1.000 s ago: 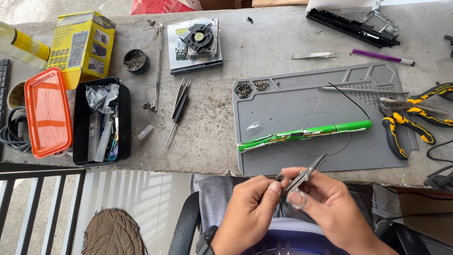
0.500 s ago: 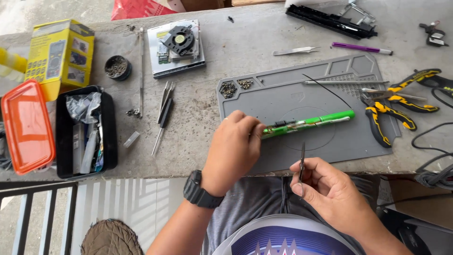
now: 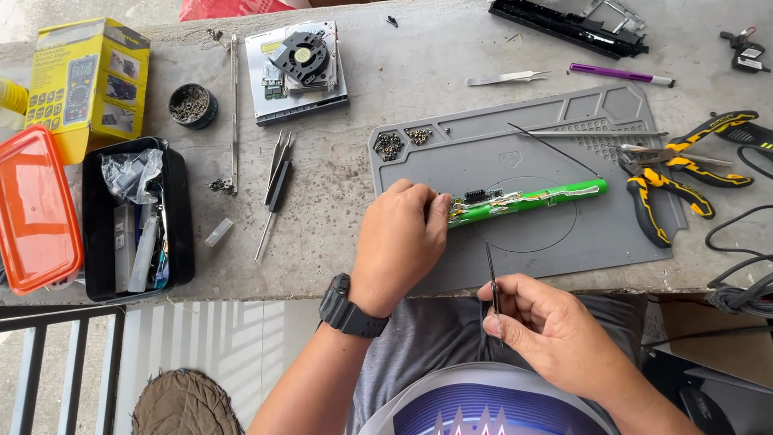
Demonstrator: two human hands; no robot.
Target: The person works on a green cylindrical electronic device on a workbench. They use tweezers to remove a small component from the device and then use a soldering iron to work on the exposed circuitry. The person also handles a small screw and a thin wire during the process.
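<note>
A long green circuit strip (image 3: 531, 197) lies across the grey work mat (image 3: 580, 242). My left hand (image 3: 400, 242), with a black watch on its wrist, presses down on the strip's left end, fingers curled over it. My right hand (image 3: 547, 330) hovers near the table's front edge, pinching slim dark tweezers (image 3: 491, 282) that point up toward the mat. Small piles of screws (image 3: 389, 144) sit in the mat's top-left pockets.
Yellow-handled pliers (image 3: 668, 193) and cutters (image 3: 708, 145) lie on the mat's right side. A black parts box (image 3: 137, 221), orange lid (image 3: 32, 209), yellow carton (image 3: 84, 80), screw dish (image 3: 192, 105), fan on a board (image 3: 299, 68), spare tweezers (image 3: 275, 173), purple pen (image 3: 620, 75) lie around.
My left hand left the tweezers, reached forward to the mat and settled on the green strip's left end. My right hand kept the tweezers and turned them upright.
</note>
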